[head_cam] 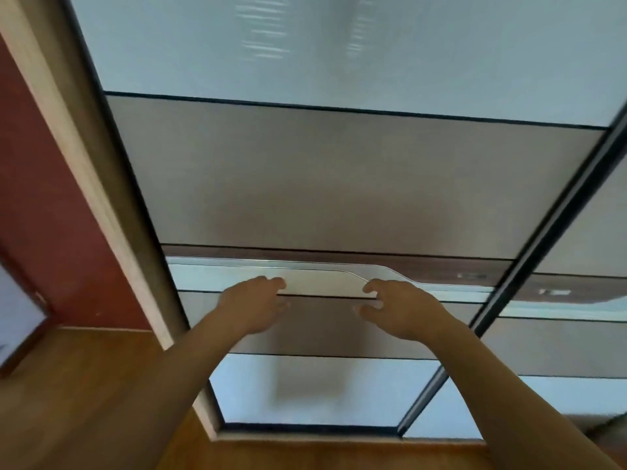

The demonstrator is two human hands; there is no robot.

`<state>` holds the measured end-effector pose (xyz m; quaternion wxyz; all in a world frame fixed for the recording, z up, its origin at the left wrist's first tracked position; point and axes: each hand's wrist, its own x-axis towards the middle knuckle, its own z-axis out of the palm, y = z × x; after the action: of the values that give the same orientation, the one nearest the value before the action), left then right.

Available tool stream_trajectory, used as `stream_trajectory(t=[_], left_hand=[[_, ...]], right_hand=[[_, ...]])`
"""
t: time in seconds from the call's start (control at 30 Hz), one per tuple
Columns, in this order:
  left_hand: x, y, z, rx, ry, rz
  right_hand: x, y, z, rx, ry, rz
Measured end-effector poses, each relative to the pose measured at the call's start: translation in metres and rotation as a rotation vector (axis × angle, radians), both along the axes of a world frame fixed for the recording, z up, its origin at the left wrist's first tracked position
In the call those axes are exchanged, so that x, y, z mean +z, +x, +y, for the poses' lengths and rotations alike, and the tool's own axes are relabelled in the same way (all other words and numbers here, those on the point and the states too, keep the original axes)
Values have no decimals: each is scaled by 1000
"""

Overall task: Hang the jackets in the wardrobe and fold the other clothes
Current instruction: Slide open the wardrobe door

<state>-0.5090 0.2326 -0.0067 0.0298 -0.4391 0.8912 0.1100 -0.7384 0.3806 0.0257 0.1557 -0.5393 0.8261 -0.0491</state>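
The wardrobe's sliding door (pixel 322 184) stands straight ahead, its long axis upright, crossed by frosted and beige panels. Both hands reach to its pale middle band. The left hand (pixel 254 305) has its fingers loosely extended, the right hand (pixel 403 310) spread and half-curled. Neither grips anything, and I cannot tell whether they touch the door.

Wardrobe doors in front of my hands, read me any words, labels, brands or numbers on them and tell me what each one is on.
No text can be read anywhere in the head view.
The wardrobe door panels are plain.
Two small pale marks on the dark brown strip to the right are too blurred to tell whether they carry any lettering.
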Motion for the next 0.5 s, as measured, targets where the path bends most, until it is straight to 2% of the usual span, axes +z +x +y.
stream_trajectory(t=[0.13, 0.23, 0.4, 0.5], left_hand=[[6, 30, -13, 74, -23, 20], [16, 45, -25, 100, -98, 117], [42, 69, -56, 116, -302, 351], [53, 87, -78, 178, -379, 465]], right_hand=[[8, 15, -25, 87, -33, 20], [20, 30, -39, 125, -113, 83], [48, 60, -75, 170, -475, 266], [66, 74, -102, 224, -720, 490]])
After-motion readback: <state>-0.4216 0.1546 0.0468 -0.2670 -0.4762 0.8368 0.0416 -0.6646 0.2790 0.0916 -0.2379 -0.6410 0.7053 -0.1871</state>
